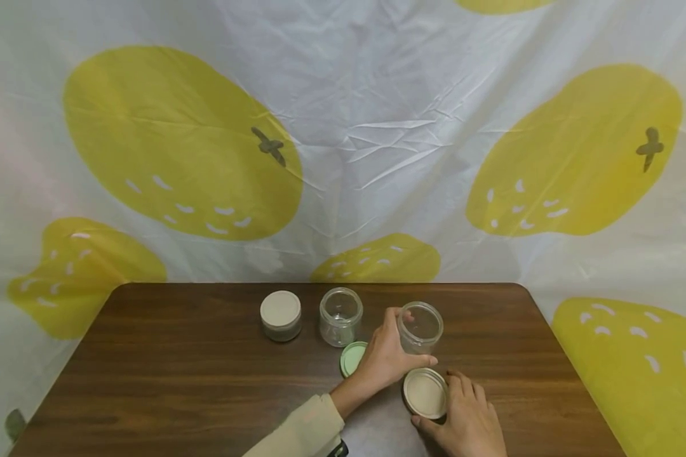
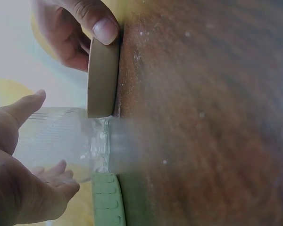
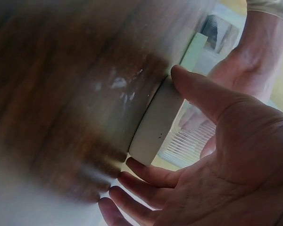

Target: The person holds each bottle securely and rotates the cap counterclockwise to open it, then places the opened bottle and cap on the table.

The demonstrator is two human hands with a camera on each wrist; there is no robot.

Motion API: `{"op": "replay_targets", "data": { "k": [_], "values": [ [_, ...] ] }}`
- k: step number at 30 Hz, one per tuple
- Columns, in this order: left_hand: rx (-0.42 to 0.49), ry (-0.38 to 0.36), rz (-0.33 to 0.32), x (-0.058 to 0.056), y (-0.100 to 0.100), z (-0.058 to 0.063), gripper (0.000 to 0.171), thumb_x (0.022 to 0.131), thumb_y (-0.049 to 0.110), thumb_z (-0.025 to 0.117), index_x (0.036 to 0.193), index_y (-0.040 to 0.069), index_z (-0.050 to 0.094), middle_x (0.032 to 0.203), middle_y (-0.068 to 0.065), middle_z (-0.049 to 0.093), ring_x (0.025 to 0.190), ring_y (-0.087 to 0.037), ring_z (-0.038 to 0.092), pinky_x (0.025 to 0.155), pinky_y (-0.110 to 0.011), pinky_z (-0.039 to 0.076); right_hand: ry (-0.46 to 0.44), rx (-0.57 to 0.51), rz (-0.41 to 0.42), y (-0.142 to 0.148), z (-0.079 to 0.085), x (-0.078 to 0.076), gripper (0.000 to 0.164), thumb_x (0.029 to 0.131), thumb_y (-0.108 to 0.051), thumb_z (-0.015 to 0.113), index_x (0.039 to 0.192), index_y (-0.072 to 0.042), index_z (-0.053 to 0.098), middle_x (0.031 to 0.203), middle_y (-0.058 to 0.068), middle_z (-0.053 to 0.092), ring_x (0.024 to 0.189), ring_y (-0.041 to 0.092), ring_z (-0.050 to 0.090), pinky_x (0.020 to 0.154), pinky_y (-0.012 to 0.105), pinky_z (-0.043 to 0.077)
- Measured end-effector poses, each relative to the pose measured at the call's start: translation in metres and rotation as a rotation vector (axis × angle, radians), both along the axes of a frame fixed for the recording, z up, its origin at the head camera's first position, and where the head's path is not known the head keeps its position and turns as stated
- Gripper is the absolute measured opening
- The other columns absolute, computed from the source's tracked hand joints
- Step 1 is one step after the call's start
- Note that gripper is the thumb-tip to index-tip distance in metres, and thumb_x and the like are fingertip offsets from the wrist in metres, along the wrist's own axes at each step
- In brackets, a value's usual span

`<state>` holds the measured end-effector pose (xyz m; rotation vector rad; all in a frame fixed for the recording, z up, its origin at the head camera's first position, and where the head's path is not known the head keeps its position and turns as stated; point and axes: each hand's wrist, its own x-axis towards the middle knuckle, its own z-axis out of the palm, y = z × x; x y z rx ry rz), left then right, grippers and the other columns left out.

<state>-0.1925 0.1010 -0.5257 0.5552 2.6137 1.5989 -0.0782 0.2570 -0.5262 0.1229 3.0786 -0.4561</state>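
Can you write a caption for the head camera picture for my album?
Left hand around an open jar, right hand holding a beige lid, at a wooden table.

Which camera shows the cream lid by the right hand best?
The head view, because it looks down on the cream lid and shows its round face. Both wrist views show mainly its side, with the right hand holding it.

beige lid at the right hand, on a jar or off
Off: the beige lid rests directly on the table, its edge against the wood in both wrist views, with the right hand around it.
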Motion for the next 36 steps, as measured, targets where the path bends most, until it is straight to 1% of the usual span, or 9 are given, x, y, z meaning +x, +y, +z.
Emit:
{"op": "replay_targets", "data": {
  "k": [5, 12, 16, 19, 23, 27, 31, 34, 36],
  "values": [
    [0.009, -0.003, -0.001, 0.001, 0.001, 0.001, 0.085, 0.072, 0.039, 0.098, 0.135, 0.022, 0.046, 0.132, 0.004, 0.067, 0.117, -0.018, 0.068, 0.091, -0.029, 0.054, -0.003, 0.006, -0.001, 0.001, 0.0, 0.0, 0.11, 0.07, -0.069, 0.087, 0.142, 0.007, 0.053, 0.147, 0.026, 0.056, 0.131, 0.049, 0.055, 0.096, 0.069, 0.05],
    [-0.047, -0.005, 0.032, 0.001, 0.001, 0.001, 0.083, 0.068, 0.048, 0.098, 0.131, 0.026, 0.049, 0.123, 0.002, 0.07, 0.108, -0.016, 0.07, 0.077, -0.026, 0.052, -0.019, -0.043, 0.012, 0.001, 0.003, 0.001, 0.113, 0.072, -0.071, 0.085, 0.145, 0.009, 0.051, 0.147, 0.029, 0.056, 0.133, 0.052, 0.055, 0.1, 0.072, 0.049],
    [-0.079, -0.007, 0.04, 0.002, 0.001, 0.003, 0.092, 0.067, 0.05, 0.098, 0.139, 0.024, 0.047, 0.132, -0.002, 0.068, 0.118, -0.02, 0.068, 0.085, -0.032, 0.055, 0.006, -0.071, 0.024, 0.0, 0.006, 0.003, 0.112, 0.073, -0.071, 0.084, 0.146, 0.007, 0.05, 0.147, 0.029, 0.056, 0.132, 0.051, 0.055, 0.103, 0.07, 0.048],
    [-0.095, -0.006, 0.045, 0.003, 0.0, 0.004, 0.103, 0.066, 0.053, 0.098, 0.147, 0.023, 0.042, 0.14, -0.005, 0.064, 0.125, -0.024, 0.065, 0.091, -0.036, 0.056, 0.055, -0.09, 0.03, 0.0, 0.009, 0.005, 0.11, 0.076, -0.068, 0.085, 0.15, 0.004, 0.047, 0.147, 0.028, 0.056, 0.131, 0.051, 0.056, 0.103, 0.067, 0.05],
    [-0.099, 0.004, 0.053, 0.006, -0.001, 0.009, 0.115, 0.065, 0.061, 0.096, 0.154, 0.022, 0.035, 0.147, -0.006, 0.06, 0.128, -0.026, 0.065, 0.092, -0.038, 0.057, 0.121, -0.104, 0.039, -0.001, 0.014, 0.006, 0.114, 0.078, -0.064, 0.085, 0.156, 0.005, 0.037, 0.15, 0.03, 0.055, 0.131, 0.053, 0.057, 0.101, 0.068, 0.051],
    [-0.09, 0.012, 0.063, 0.011, -0.003, 0.016, 0.117, 0.069, 0.064, 0.092, 0.159, 0.023, 0.029, 0.153, -0.007, 0.055, 0.131, -0.028, 0.064, 0.094, -0.042, 0.058, 0.194, -0.114, 0.051, -0.003, 0.017, 0.007, 0.117, 0.078, -0.06, 0.087, 0.159, 0.004, 0.033, 0.152, 0.03, 0.053, 0.132, 0.054, 0.056, 0.099, 0.07, 0.051],
    [-0.062, 0.04, 0.094, 0.021, -0.009, 0.027, 0.114, 0.075, 0.067, 0.086, 0.162, 0.024, 0.025, 0.161, -0.004, 0.045, 0.131, -0.029, 0.064, 0.093, -0.042, 0.058, 0.292, -0.132, 0.053, -0.006, 0.02, 0.008, 0.116, 0.078, -0.054, 0.09, 0.16, 0.002, 0.031, 0.152, 0.031, 0.052, 0.134, 0.054, 0.054, 0.099, 0.07, 0.05],
    [-0.026, 0.093, 0.123, 0.03, -0.016, 0.039, 0.112, 0.078, 0.067, 0.084, 0.163, 0.028, 0.023, 0.165, 0.003, 0.038, 0.127, -0.028, 0.065, 0.088, -0.04, 0.058, 0.387, -0.145, 0.051, -0.008, 0.021, 0.009, 0.114, 0.077, -0.046, 0.092, 0.161, 0.0, 0.03, 0.151, 0.031, 0.051, 0.132, 0.053, 0.052, 0.099, 0.07, 0.049],
    [0.005, 0.131, 0.135, 0.036, -0.022, 0.049, 0.111, 0.078, 0.066, 0.085, 0.163, 0.031, 0.022, 0.166, 0.007, 0.036, 0.13, -0.027, 0.064, 0.09, -0.042, 0.059, 0.462, -0.162, 0.053, -0.01, 0.021, 0.009, 0.114, 0.075, -0.039, 0.094, 0.162, 0.0, 0.031, 0.151, 0.03, 0.051, 0.132, 0.053, 0.051, 0.099, 0.069, 0.048]
  ]
}}
